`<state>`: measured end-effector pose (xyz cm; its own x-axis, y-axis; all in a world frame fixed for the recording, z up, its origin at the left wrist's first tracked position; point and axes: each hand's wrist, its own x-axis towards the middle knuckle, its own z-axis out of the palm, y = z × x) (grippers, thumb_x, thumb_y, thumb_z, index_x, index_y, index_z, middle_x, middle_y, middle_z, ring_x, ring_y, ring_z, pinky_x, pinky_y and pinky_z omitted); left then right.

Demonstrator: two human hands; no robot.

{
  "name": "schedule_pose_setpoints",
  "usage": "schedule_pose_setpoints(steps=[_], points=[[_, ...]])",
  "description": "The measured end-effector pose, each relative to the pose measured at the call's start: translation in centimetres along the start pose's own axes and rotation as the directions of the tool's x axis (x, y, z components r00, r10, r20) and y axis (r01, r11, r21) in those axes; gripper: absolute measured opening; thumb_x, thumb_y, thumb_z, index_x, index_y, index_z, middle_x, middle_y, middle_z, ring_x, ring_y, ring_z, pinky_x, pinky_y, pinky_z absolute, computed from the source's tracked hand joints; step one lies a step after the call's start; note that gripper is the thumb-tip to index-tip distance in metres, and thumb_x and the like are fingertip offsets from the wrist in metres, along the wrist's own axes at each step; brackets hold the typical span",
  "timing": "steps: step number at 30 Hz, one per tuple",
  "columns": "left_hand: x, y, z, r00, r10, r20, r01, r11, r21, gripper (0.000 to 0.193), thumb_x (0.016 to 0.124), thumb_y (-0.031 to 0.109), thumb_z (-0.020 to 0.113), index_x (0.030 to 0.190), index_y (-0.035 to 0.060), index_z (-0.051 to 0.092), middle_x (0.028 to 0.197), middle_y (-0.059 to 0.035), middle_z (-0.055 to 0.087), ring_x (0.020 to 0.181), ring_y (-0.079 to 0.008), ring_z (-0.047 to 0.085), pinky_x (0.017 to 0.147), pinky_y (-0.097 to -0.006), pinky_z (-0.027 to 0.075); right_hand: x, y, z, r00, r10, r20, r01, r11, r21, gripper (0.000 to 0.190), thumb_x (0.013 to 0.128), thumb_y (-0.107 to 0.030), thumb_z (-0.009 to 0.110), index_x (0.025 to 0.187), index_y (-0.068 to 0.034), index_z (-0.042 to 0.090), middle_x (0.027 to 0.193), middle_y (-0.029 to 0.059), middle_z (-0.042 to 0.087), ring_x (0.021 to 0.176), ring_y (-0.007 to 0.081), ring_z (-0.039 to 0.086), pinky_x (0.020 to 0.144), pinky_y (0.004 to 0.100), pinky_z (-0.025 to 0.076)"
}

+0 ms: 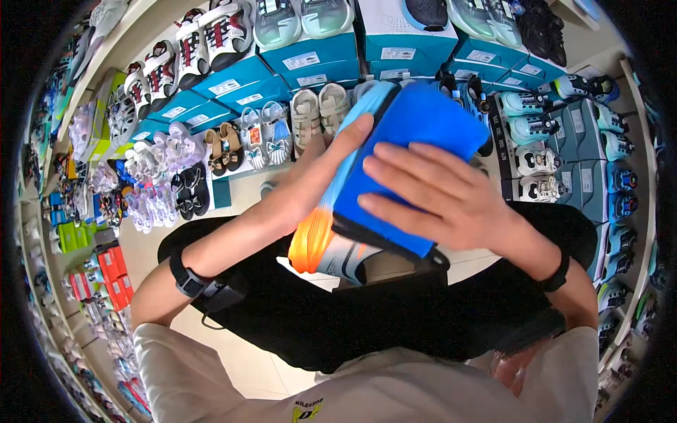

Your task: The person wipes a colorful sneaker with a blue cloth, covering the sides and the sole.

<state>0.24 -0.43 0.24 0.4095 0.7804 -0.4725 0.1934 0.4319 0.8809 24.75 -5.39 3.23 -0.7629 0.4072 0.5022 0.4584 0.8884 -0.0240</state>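
Note:
My left hand (312,174) grips a sports shoe (314,243) in light blue, orange and grey, held above my lap with its orange end towards me. The left thumb lies along the light blue part. Over the shoe's right side lies a bright blue cloth (423,116) with black edging and a small black loop at its near corner. My right hand (439,195) presses on this cloth with its fingers laid across it; the right thumb is hidden. Much of the shoe is covered by the cloth and the hands.
Ahead, teal shoeboxes (307,58) are stacked with sneakers on top. Sandals (225,148) stand in a row before them. On the right are grey shoeboxes (576,137) with more sneakers. Red boxes (113,275) are on the left. My knees, in black trousers (370,322), are spread around the shoe.

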Motion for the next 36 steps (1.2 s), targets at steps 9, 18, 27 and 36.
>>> schedule_pose_setpoints(steps=[9,18,27,36], points=[[-0.3,0.9,0.5,0.979,-0.051,0.196,0.09,0.976,-0.198,0.107,0.097,0.078,0.051,0.146,-0.0174,0.04,0.134,-0.0254,0.06,0.122,-0.0248,0.063,0.105,-0.0346,0.051,-0.9,-1.4,0.7,0.986,-0.162,0.025,0.161,0.986,0.035,0.045,0.1,-0.018,0.061,0.146,-0.015,0.061,0.153,0.0106,0.06,0.14,0.0248,0.059,0.12,0.0419,0.042],[-0.6,1.2,0.0,1.0,0.004,-0.01,-0.002,0.986,0.165,0.133,0.082,0.09,0.059,0.148,-0.0229,0.033,0.139,-0.0335,0.056,0.131,-0.0367,0.058,0.112,-0.0379,0.045,-1.1,-1.9,0.7,0.972,-0.231,0.042,0.229,0.972,0.047,0.046,0.098,-0.018,0.059,0.14,-0.002,0.061,0.155,0.0176,0.056,0.144,0.0285,0.054,0.125,0.0435,0.038],[-0.7,1.2,-0.5,0.999,0.004,-0.053,0.004,0.991,0.136,0.131,0.085,0.09,0.056,0.148,-0.0232,0.033,0.139,-0.0351,0.055,0.13,-0.0367,0.057,0.11,-0.0375,0.046,-0.2,-0.1,0.0,0.997,-0.071,0.029,0.071,0.997,-0.012,0.045,0.099,-0.018,0.058,0.141,-0.005,0.061,0.153,0.0174,0.058,0.142,0.0279,0.057,0.124,0.0437,0.039],[-1.6,2.3,0.2,0.995,0.018,-0.103,0.01,0.964,0.267,0.137,0.087,0.09,0.051,0.155,-0.0239,0.019,0.154,-0.0403,0.041,0.146,-0.0409,0.045,0.12,-0.0388,0.037,-0.7,-1.8,0.9,0.927,-0.37,0.052,0.366,0.928,0.076,0.047,0.099,-0.019,0.055,0.142,-0.001,0.059,0.155,0.0181,0.056,0.144,0.0288,0.054,0.125,0.0428,0.038]])
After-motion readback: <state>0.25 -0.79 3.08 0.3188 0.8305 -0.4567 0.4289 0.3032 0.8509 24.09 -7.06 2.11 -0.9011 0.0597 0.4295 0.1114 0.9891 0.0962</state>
